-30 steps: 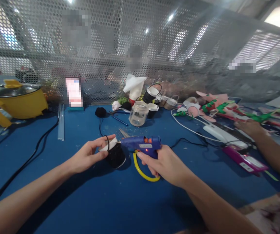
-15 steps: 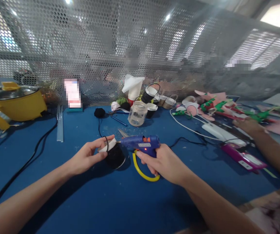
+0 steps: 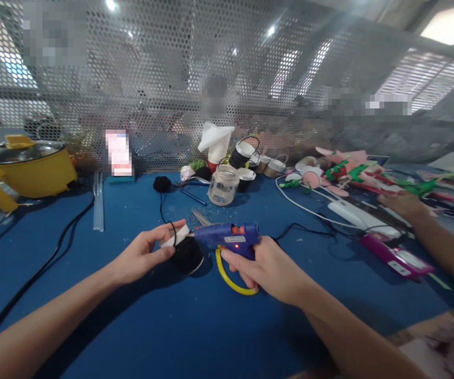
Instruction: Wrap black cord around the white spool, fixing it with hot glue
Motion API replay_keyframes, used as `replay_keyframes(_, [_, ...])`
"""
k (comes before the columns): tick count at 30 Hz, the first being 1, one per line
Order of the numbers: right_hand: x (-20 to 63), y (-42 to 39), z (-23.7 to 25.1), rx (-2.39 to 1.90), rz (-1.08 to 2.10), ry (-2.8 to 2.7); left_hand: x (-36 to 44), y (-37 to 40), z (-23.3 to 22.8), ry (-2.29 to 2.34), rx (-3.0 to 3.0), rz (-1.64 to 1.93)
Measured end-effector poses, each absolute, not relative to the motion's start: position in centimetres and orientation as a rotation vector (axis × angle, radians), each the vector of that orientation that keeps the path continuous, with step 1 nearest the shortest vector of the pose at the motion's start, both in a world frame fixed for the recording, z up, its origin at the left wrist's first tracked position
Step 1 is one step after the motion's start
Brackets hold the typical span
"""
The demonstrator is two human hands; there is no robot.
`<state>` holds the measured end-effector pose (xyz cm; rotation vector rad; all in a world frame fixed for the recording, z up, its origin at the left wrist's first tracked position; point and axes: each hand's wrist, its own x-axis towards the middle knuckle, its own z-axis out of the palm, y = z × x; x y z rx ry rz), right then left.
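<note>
My left hand holds a small cup wrapped in black yarn tilted on its side, its white rim toward my fingers. A black yarn strand runs from it back to a black yarn ball. My right hand grips a blue glue gun with an orange trigger part, a red light and a yellow wire stand. The gun's nozzle touches the cup near its rim. Both hands hover just above the blue table.
A glass jar, several yarn-wrapped cups, scissors and felt flowers lie behind. A yellow pot sits far left, cables cross the table. Another person's arm rests at right by a white power strip and pink case.
Almost nothing differs; the glue gun and cup have stayed together, with only a slight shift of the view.
</note>
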<state>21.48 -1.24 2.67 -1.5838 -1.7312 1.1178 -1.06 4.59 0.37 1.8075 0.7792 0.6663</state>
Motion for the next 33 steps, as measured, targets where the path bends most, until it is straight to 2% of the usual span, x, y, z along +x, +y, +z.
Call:
replay_keyframes(6, [21.9, -0.7, 2.8, -1.386, 1.218, -1.71, -0.9, 4.6, 0.3, 0.785, 1.821, 0.683])
replay_keyframes(19, [22.7, 3.0, 3.1, -1.26, 1.476, -1.211, -1.5, 5.4, -0.1, 0.936, 1.922, 0.828])
replay_keyframes(26, [23.5, 8.2, 5.0, -1.37, 1.252, -1.158, -1.5, 5.5, -0.1, 0.942, 1.961, 0.83])
replay_keyframes(33, [24.3, 13.5, 5.8, -1.582, 1.208, -1.168, -1.6, 5.5, -0.1, 0.935, 1.98, 0.831])
